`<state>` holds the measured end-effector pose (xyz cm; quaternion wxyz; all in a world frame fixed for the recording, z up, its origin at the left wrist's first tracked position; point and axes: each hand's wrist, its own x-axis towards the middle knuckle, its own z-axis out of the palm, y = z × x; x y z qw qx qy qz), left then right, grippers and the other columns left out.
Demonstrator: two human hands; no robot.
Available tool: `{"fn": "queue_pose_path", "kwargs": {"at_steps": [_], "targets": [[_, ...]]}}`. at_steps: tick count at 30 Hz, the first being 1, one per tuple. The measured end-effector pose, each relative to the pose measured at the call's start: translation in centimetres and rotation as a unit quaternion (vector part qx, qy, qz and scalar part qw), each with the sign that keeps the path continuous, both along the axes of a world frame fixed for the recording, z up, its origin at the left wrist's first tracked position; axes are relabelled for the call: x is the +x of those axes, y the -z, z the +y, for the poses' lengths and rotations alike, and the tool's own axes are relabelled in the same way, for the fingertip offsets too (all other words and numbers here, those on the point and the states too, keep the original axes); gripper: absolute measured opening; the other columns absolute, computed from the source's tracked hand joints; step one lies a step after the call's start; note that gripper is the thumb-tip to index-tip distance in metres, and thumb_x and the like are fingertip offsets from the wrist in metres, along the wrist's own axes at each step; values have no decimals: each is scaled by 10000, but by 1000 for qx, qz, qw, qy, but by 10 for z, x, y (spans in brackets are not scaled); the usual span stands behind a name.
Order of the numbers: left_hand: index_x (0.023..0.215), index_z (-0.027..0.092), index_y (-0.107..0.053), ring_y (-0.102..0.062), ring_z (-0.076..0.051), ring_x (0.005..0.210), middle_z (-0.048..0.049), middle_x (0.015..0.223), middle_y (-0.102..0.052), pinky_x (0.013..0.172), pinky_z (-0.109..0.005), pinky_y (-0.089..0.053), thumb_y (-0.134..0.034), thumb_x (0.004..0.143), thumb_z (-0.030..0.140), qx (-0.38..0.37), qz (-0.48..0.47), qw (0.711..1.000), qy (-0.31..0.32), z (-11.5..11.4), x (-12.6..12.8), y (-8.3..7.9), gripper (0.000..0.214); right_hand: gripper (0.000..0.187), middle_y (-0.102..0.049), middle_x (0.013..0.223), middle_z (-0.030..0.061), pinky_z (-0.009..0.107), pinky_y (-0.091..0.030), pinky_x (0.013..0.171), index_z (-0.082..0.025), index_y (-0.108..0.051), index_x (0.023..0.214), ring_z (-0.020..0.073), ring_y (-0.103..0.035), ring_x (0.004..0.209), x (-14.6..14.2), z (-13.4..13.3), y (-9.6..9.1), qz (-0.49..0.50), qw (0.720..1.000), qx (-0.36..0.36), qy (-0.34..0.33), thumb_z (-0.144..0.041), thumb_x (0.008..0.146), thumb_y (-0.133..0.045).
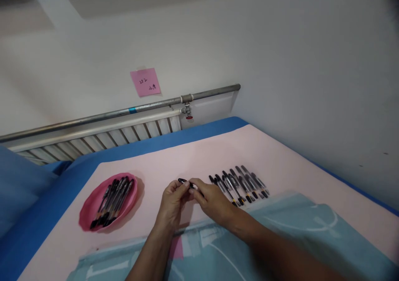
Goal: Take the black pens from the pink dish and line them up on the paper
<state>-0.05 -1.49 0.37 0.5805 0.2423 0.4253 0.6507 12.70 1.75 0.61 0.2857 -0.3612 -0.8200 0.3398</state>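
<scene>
Between both hands, above the pink table cover (149, 168), is a black pen (183, 181). The fingers of my left hand (173, 198) pinch it near its upper left end. My right hand (210, 198) closes on its lower right part, so the middle of the pen is largely covered. Just right of my right hand lie several pens (241, 183) with clear barrels and black caps, side by side in a slanted row. To the left, a pink oval bowl (84, 216) holds a bundle of similar pens (114, 200).
A teal patterned cloth (280, 231) lies along the near edge, under my forearms. Blue cloth (193, 131) borders the table cover. Behind it are a white radiator (124, 136), a metal pipe (156, 105) and a pink note (145, 82) on the wall. Another wall (327, 85) rises at the right.
</scene>
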Motion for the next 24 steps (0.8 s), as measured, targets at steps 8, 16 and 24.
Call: {"fn": "queue_pose_path", "kwargs": {"at_steps": [8, 16, 24], "targets": [[582, 138, -500, -559, -84, 534, 32, 559, -601, 575, -229, -480, -747, 599, 217, 5, -12, 1000, 3, 0, 0, 2, 260, 181, -644, 792, 41, 217, -377, 612, -195, -529, 964, 152, -593, 708, 0, -2, -2, -30, 1000, 8, 0, -250, 873, -383], [583, 143, -477, -550, -82, 515, 30, 535, -591, 551, -211, -461, -743, 603, 220, -3, -12, 1000, 9, 0, 0, 5, 278, 180, -651, 788, 56, 215, -378, 605, -182, -526, 941, 156, -604, 714, -4, -6, -5, -72, 997, 15, 12, -236, 874, -368], [697, 122, -567, -573, -98, 599, 2, 649, -619, 632, -248, -472, -725, 608, 257, 13, 6, 1000, -20, -1, 13, 1, 226, 228, -646, 720, 44, 239, -394, 578, -178, -552, 940, 165, -609, 657, -8, 4, -7, -67, 997, 5, 42, -249, 855, -353]]}}
